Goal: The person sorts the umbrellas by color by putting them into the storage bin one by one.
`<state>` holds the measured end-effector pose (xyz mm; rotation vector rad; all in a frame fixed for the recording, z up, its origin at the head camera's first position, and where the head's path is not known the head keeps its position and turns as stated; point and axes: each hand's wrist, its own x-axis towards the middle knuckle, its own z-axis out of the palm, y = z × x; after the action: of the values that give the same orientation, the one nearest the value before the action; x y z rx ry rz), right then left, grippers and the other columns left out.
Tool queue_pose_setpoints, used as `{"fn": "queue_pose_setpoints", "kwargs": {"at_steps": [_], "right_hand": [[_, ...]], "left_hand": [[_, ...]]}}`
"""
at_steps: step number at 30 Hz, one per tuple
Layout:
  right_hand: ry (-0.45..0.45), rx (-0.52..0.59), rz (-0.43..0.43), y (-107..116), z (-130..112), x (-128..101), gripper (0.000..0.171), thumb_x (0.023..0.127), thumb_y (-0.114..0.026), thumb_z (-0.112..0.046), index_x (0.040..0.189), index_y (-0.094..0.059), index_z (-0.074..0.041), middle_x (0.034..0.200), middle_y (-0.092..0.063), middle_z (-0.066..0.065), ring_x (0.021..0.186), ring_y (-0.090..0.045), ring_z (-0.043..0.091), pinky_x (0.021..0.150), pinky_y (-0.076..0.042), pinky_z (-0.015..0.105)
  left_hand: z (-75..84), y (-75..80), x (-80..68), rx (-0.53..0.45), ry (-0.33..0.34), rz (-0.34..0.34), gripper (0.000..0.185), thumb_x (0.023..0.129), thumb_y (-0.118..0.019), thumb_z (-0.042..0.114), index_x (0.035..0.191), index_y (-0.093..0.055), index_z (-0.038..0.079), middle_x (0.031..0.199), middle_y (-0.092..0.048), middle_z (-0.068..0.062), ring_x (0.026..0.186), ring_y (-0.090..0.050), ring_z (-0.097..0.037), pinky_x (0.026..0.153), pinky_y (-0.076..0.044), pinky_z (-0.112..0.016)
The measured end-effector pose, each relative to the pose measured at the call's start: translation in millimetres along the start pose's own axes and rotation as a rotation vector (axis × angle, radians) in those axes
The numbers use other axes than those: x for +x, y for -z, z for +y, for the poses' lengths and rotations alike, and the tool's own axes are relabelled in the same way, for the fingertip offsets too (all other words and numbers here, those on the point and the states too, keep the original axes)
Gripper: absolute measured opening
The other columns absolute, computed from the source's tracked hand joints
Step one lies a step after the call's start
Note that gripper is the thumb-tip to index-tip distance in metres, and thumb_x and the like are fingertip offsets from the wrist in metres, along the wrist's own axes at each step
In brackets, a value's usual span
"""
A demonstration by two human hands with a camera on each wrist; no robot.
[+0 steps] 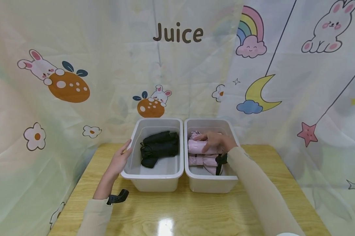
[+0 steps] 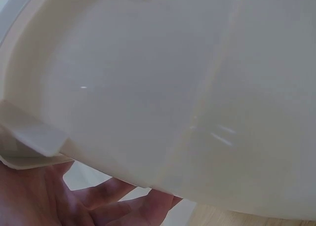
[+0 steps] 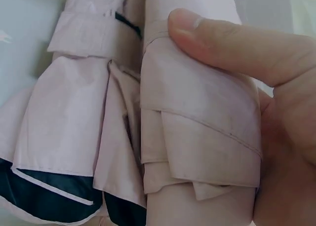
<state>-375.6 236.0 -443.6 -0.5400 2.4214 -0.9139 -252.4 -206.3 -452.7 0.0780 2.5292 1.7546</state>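
Two white plastic bins stand side by side on a wooden table. The left bin (image 1: 130,175) holds folded black umbrellas (image 1: 158,147). The right bin (image 1: 210,186) holds folded pink umbrellas (image 1: 201,160). My right hand (image 1: 214,141) is inside the right bin and grips the top pink umbrella (image 3: 197,122), thumb (image 3: 232,38) curled over it. Beside it lies another pink umbrella (image 3: 79,127) with dark lining. My left hand (image 1: 120,160) rests with straight fingers against the left bin's outer wall (image 2: 148,88); the fingers (image 2: 123,206) show below the wall.
The wooden table (image 1: 180,213) has free surface in front of the bins. A cartoon-printed curtain (image 1: 177,59) with the word "Juice" closes off the back and both sides. Black wrist mounts (image 1: 118,196) sit on both sleeves.
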Motion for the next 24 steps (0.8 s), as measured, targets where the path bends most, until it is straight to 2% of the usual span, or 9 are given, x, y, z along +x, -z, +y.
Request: {"fn": "queue_pose_setpoints", "kwargs": {"at_steps": [6, 9, 14, 16, 20, 24], "right_hand": [[0.003, 0.004, 0.008, -4, 0, 0, 0.073, 0.074, -0.083, -0.007, 0.139, -0.057, -0.026, 0.151, -0.039, 0.005, 0.139, -0.028, 0.025, 0.112, -0.024, 0.048], [-0.013, 0.056, 0.024, -10, 2, 1, 0.068, 0.075, -0.082, -0.005, 0.136, -0.060, -0.025, 0.148, -0.044, 0.004, 0.136, -0.032, 0.025, 0.111, -0.026, 0.047], [-0.074, 0.153, 0.064, -19, 4, 2, 0.060, 0.076, -0.080, -0.002, 0.130, -0.065, -0.026, 0.142, -0.050, 0.001, 0.134, -0.036, 0.025, 0.109, -0.030, 0.047], [-0.074, 0.121, 0.072, -18, 2, 2, 0.058, 0.078, -0.080, -0.003, 0.130, -0.065, -0.024, 0.140, -0.052, 0.001, 0.134, -0.037, 0.025, 0.108, -0.032, 0.045], [-0.019, 0.015, 0.108, -10, -6, 0, 0.051, 0.080, -0.077, -0.001, 0.128, -0.066, -0.014, 0.132, -0.060, 0.004, 0.128, -0.045, 0.029, 0.103, -0.039, 0.045], [0.020, -0.016, 0.152, -3, -8, -4, 0.042, 0.083, -0.072, 0.002, 0.123, -0.067, -0.006, 0.120, -0.066, 0.009, 0.115, -0.056, 0.029, 0.096, -0.046, 0.044]], "left_hand": [[2.8, 2.0, -1.6, -0.005, 0.000, -0.010, 0.055, 0.106, -0.039, 0.035, 0.157, -0.020, 0.025, 0.160, -0.015, -0.011, 0.135, -0.033, -0.041, 0.103, -0.034, -0.058], [14.7, 2.4, -10.5, -0.017, 0.017, -0.023, 0.055, 0.107, -0.039, 0.030, 0.157, -0.019, 0.020, 0.160, -0.013, -0.013, 0.136, -0.031, -0.042, 0.104, -0.032, -0.058], [7.4, 2.9, -13.6, -0.008, 0.016, -0.024, 0.055, 0.107, -0.037, 0.031, 0.157, -0.017, 0.020, 0.160, -0.012, -0.014, 0.136, -0.032, -0.043, 0.103, -0.033, -0.058], [-2.1, 3.7, -8.2, -0.005, 0.004, -0.017, 0.056, 0.106, -0.038, 0.034, 0.157, -0.017, 0.023, 0.160, -0.013, -0.013, 0.135, -0.034, -0.042, 0.102, -0.035, -0.058], [0.5, 2.9, -4.1, -0.006, -0.014, -0.014, 0.056, 0.106, -0.038, 0.035, 0.157, -0.018, 0.023, 0.160, -0.014, -0.014, 0.135, -0.033, -0.043, 0.102, -0.035, -0.059], [1.4, 0.3, -3.4, -0.009, -0.013, -0.017, 0.055, 0.106, -0.038, 0.035, 0.157, -0.019, 0.023, 0.161, -0.013, -0.012, 0.136, -0.031, -0.042, 0.104, -0.032, -0.059]]}}
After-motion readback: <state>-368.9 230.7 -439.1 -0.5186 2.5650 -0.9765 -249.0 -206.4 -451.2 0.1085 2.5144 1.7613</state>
